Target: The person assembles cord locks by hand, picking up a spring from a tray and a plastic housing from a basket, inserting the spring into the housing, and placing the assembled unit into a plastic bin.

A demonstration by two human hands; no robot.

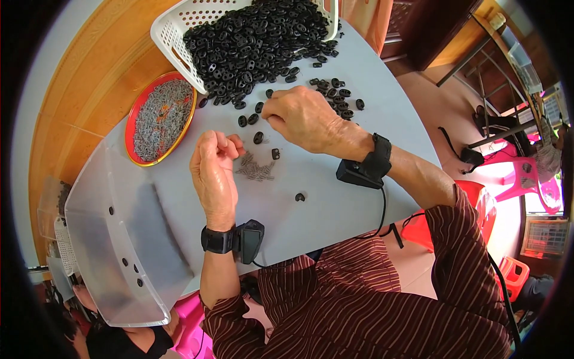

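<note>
My left hand (216,176) is raised above the grey table with its fingers curled in. Whatever it holds, if anything, is hidden. Beside it lies a small heap of thin grey metal pieces (257,170), like pins or screws. My right hand (306,118) reaches over the table, fingertips pinched together and pointing left; what is between them cannot be made out. Close to those fingertips are small black oval plastic pieces with two holes (253,118). Another black piece (275,154) lies by the metal heap, and a single one (300,197) sits nearer me.
A white perforated basket (170,42) at the back spills black pieces (251,54) onto the table. Left of it stands a red, yellow-rimmed bowl (130,134) of grey metal pieces. A clear plastic bin (161,314) with several black pieces is at the left; another person sits beyond it.
</note>
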